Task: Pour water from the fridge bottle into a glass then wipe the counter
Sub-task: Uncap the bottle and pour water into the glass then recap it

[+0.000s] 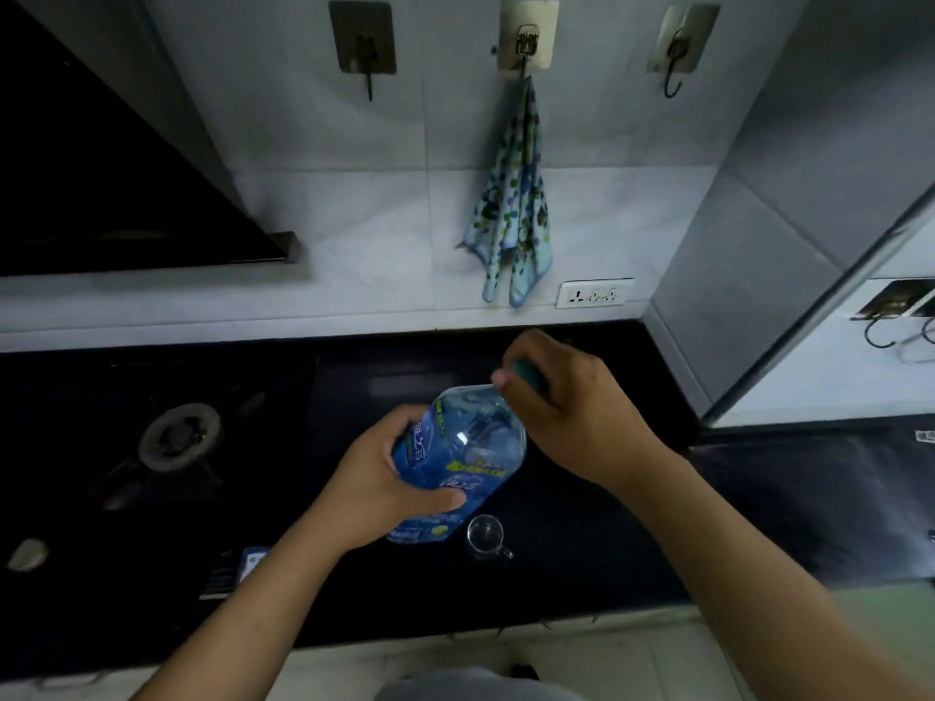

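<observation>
While the cap is judged not yet off, the bottle (458,460) is held mid-frame above the counter (582,589) | left hand (384,485) wrapped around its body to steady it | right hand (566,407) closed over the cap (526,372) | glass (484,536) stood just below, unobstructed | cloth (511,204) hung upper centre | burner (179,437) left.

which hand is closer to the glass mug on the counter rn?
Left. The left hand grips the water bottle's body just up-left of the glass mug. The right hand is on the cap, farther back toward the wall.
</observation>
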Tool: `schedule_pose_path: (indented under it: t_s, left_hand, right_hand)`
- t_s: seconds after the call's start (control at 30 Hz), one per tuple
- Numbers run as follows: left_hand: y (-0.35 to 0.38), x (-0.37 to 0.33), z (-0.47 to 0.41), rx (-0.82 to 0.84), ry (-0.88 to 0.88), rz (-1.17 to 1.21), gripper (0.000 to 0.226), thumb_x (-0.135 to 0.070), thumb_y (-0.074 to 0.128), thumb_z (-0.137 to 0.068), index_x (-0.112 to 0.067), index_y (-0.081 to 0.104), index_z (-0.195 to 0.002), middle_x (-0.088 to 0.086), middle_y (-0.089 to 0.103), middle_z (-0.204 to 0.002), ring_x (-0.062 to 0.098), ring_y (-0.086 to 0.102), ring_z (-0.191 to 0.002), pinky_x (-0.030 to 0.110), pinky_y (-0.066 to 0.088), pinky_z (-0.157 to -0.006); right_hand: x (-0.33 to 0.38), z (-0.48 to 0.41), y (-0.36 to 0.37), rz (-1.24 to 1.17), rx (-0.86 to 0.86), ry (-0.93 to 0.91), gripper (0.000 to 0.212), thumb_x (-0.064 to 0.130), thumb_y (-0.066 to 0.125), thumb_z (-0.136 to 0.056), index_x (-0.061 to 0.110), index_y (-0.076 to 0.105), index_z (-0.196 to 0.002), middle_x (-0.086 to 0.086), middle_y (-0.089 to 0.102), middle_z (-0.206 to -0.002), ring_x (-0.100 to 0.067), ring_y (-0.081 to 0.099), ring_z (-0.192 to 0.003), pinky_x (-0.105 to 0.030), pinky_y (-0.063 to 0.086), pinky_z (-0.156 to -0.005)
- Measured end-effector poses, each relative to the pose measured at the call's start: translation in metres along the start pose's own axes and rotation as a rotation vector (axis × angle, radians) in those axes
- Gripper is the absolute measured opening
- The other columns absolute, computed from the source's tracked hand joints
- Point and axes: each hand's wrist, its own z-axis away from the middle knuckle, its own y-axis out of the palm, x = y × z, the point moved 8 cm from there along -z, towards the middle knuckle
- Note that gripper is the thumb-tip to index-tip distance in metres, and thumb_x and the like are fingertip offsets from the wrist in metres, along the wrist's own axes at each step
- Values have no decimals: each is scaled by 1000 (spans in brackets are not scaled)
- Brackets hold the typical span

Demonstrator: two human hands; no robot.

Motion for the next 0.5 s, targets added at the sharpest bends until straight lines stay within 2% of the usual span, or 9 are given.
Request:
schedule_pose_path:
  t_s: [0.03,0.07,0.1,0.13,0.2,0.27,0.3,0.37,0.5]
  left_hand:
    - [3,1,1,-14,-8,2,68,-13,98,-54,-35,66,-111,-2,76,-107,10,74,-93,19,56,-75]
    - [6,2,2,-23,-18,-5,69,-14,98,-54,-35,66,-111,-2,76,-107,12,74,-94,20,56,-76]
    - [9,2,3,-29,-24,-24,69,-18,98,-54,-36,65,-112,-2,75,-108,13,74,-95,21,57,-77]
    - [12,2,3,-29,-27,-55,70,-22,99,-53,-37,65,-113,-4,75,-109,13,74,-97,22,57,-78]
    - [18,2,4,-34,-36,-94,72,-25,98,-53,-37,64,-114,-5,74,-110,13,73,-98,26,58,-81]
    - [23,6,5,-51,-56,-98,73,-25,98,-53,-35,63,-116,-4,74,-111,15,73,-100,31,59,-85]
    - [25,8,6,-58,-66,-105,73,-25,98,-53,-35,63,-116,-4,74,-112,15,73,-101,32,59,-86]
    - [27,14,8,-68,-88,-126,73,-25,98,-52,-37,63,-115,-4,74,-111,14,73,-100,28,59,-85]
    - [32,32,13,-92,-164,-188,72,-21,98,-52,-40,62,-111,-9,74,-107,9,73,-97,25,58,-83]
  right_hand:
    - [-3,2,2,-88,63,-17,15,31,62,-92,20,58,-102,5,57,-90,-11,57,-77,-21,45,-66]
    - [-8,4,4,-152,123,6,28,36,63,-91,24,56,-115,6,55,-101,-7,57,-86,-16,45,-71]
    - [-16,6,6,-156,156,58,42,49,60,-90,27,51,-124,6,54,-106,-6,57,-89,-17,45,-74]
    - [-23,7,7,-98,154,122,53,64,54,-89,27,48,-126,5,55,-104,-7,58,-87,-22,47,-73]
    - [-32,7,7,90,80,166,55,72,41,-88,20,52,-102,2,59,-82,-16,58,-70,-31,45,-60]
    - [-36,7,5,149,17,140,45,61,43,-94,19,43,-78,4,50,-60,-20,52,-54,-31,34,-50]
    - [-38,9,6,139,15,111,42,55,44,-97,20,40,-75,5,47,-57,-21,50,-53,-31,32,-49]
    - [-43,15,10,91,41,46,30,45,44,-100,21,42,-82,5,51,-66,-21,53,-60,-33,38,-52]
    - [-64,30,27,-87,141,2,14,31,44,-101,18,50,-103,1,51,-97,-15,54,-79,-38,49,-72]
